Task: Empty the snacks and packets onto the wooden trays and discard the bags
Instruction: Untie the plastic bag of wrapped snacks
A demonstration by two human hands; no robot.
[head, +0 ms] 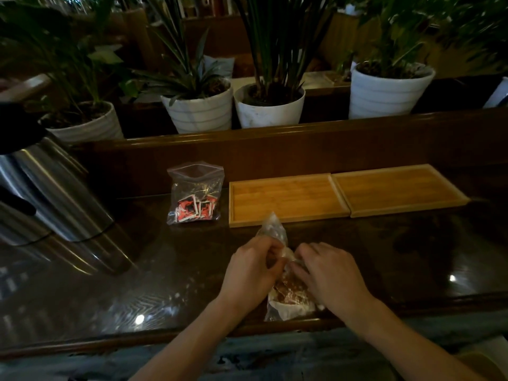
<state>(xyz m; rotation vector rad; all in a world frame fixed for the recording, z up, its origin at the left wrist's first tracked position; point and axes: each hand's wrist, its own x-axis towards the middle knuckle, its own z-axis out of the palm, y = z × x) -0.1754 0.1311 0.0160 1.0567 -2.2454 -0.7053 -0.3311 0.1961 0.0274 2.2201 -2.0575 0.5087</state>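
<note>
A clear plastic bag of brown snacks [288,295] lies on the dark table near its front edge. My left hand [253,268] and my right hand [327,270] both pinch the bag's upper part, which sticks up between them. A second clear zip bag with red and white packets [195,195] stands behind to the left, untouched. Two bare wooden trays sit side by side beyond my hands: the left tray [286,199] and the right tray [398,188].
Two tall steel flasks [55,196] stand at the left. A raised wooden ledge [275,144] runs behind the trays, with several white plant pots [269,108] beyond it. The glossy table [137,270] stretches left and right of my hands.
</note>
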